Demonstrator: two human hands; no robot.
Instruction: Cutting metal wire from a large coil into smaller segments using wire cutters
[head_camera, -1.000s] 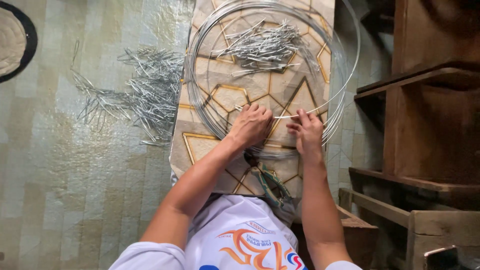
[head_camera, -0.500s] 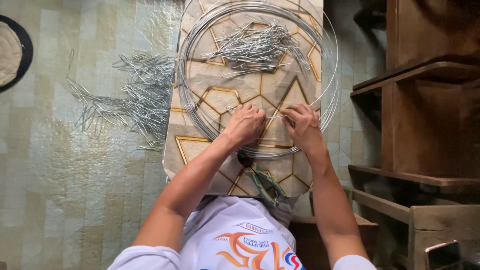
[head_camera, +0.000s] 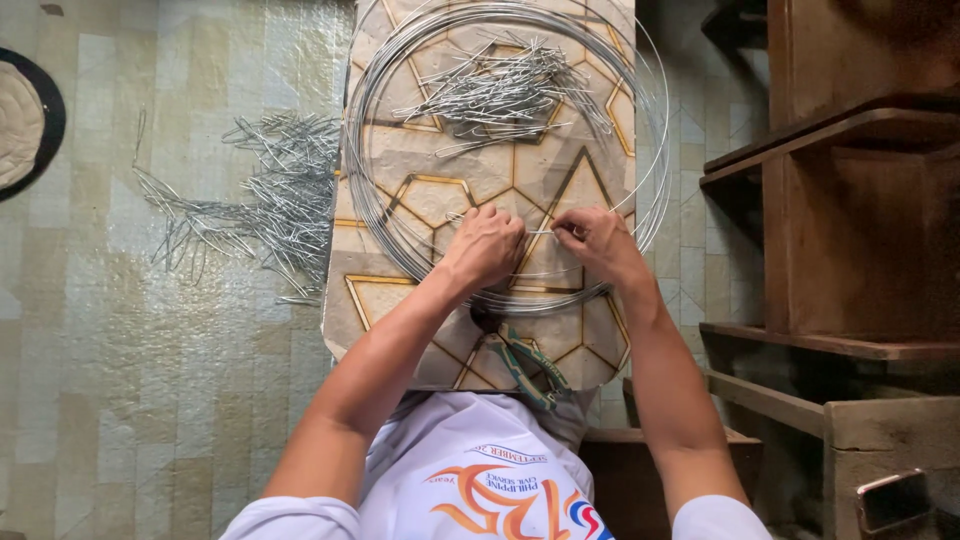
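Left hand (head_camera: 487, 245) and right hand (head_camera: 597, 240) pinching a short wire piece (head_camera: 540, 232) above a wire coil (head_camera: 420, 262).

Orange-blue printed emblem on white shirt (head_camera: 490, 490), bottom centre; possibly phone screen (head_camera: 893, 497) bottom right

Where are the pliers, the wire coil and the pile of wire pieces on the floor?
pliers (head_camera: 528, 362), head view, on the handles near the person's body.
wire coil (head_camera: 362, 190), head view, on its left curve.
pile of wire pieces (head_camera: 275, 195), head view, on the pile's middle.
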